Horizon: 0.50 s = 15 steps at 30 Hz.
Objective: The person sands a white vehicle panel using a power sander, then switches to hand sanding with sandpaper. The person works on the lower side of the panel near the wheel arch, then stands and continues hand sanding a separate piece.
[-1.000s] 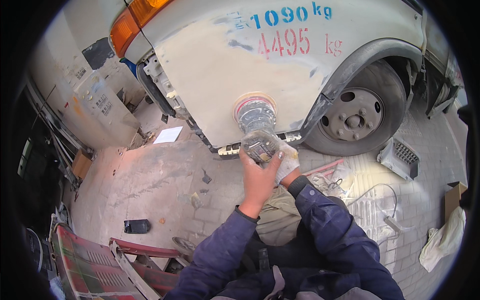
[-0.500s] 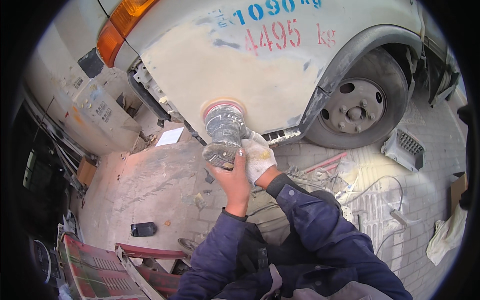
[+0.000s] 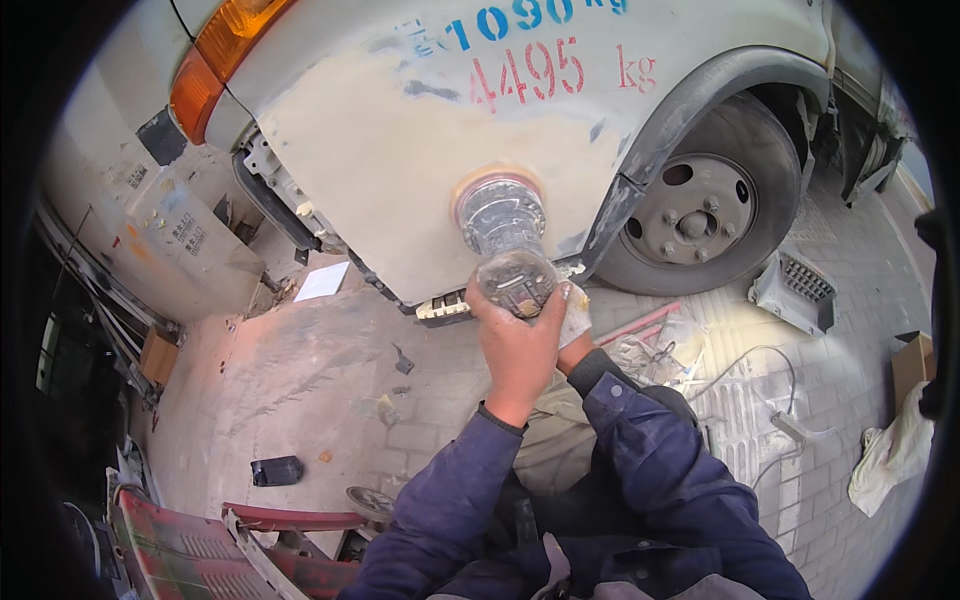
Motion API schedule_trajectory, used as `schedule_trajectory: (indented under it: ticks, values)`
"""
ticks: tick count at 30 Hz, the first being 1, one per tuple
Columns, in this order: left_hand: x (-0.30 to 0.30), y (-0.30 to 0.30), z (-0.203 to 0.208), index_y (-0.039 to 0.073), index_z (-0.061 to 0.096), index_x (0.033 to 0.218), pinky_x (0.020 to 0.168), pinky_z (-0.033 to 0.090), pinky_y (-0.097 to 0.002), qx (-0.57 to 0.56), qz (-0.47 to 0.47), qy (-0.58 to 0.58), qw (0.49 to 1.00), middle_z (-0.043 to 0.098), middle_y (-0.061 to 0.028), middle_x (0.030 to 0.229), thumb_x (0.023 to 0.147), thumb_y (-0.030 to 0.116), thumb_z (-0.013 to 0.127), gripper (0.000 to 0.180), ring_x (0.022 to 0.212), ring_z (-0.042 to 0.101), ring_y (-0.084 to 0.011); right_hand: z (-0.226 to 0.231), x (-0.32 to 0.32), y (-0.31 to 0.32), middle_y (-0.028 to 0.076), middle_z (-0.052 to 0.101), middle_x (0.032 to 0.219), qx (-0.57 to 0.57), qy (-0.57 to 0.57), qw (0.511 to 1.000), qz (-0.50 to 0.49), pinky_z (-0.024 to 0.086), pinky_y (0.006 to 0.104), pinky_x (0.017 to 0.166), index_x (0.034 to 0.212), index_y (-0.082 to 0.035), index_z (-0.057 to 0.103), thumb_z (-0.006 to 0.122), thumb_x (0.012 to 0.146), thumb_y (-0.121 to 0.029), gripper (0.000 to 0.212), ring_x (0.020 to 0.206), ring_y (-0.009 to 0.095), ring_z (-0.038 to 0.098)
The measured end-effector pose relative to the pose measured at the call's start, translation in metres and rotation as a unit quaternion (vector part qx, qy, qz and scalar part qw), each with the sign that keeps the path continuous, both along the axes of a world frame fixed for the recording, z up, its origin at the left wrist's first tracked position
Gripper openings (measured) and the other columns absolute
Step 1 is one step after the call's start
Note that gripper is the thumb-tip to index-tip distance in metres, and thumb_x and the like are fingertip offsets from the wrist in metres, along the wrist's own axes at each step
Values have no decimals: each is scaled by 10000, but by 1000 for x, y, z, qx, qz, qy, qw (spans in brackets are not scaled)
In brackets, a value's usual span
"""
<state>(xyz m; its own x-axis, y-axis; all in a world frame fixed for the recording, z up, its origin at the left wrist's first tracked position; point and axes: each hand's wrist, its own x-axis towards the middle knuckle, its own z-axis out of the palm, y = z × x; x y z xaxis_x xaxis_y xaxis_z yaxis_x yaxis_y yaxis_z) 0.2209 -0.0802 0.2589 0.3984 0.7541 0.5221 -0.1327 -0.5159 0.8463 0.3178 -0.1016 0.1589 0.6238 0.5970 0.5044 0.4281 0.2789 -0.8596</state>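
A dusty grey power sander [image 3: 505, 225] presses its round pad against the cream, putty-covered body panel [image 3: 385, 170] of a truck. My bare left hand [image 3: 515, 350] is closed around the sander's rear end, thumb and fingers on opposite sides. Beside it, my right hand [image 3: 577, 315] wears a dusty white glove and grips the sander's right side. The tool and my left hand hide most of its fingers. Dark primer patches and stencilled blue and red markings show on the panel above the pad.
The truck's wheel [image 3: 705, 215] stands right of the panel, and an orange lamp [image 3: 210, 90] is at upper left. A grey plastic part [image 3: 797, 292], a cable with a socket [image 3: 788, 425] and a white cloth [image 3: 890, 455] lie rightward. Red panels [image 3: 185, 550] lie at lower left.
Both hands have moved the sander to the right and slightly up across the panel. The left hand now covers more of the gloved right hand. The view has shifted slightly.
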Motion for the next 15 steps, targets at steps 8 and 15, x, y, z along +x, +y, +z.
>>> schedule_trajectory:
  ticks: [8, 15]
  values:
    - [1, -12, -17, -33, 228, 1608, 1015, 530, -504, -72, -29, 86, 993, 619, -343, 1343, 859, 282, 922, 1069, 1207, 674, -469, -50, 9, -15, 130, 553, 1552, -86, -4, 995, 40, 415, 443, 1198, 1597, -86, 433, 615, 1083, -320, 593, 1421, 301, 535]
    - [-3, 9, -5, -70, 238, 1574, 1016, 549, -423, 49, 11, 30, 998, 623, -265, 1364, 882, 188, 899, 991, 1208, 683, -328, 12, -7, -4, 164, 645, 1444, 45, 21, 997, 51, 495, 421, 1114, 1508, -6, 538, 642, 1056, -205, 505, 1307, 275, 626]
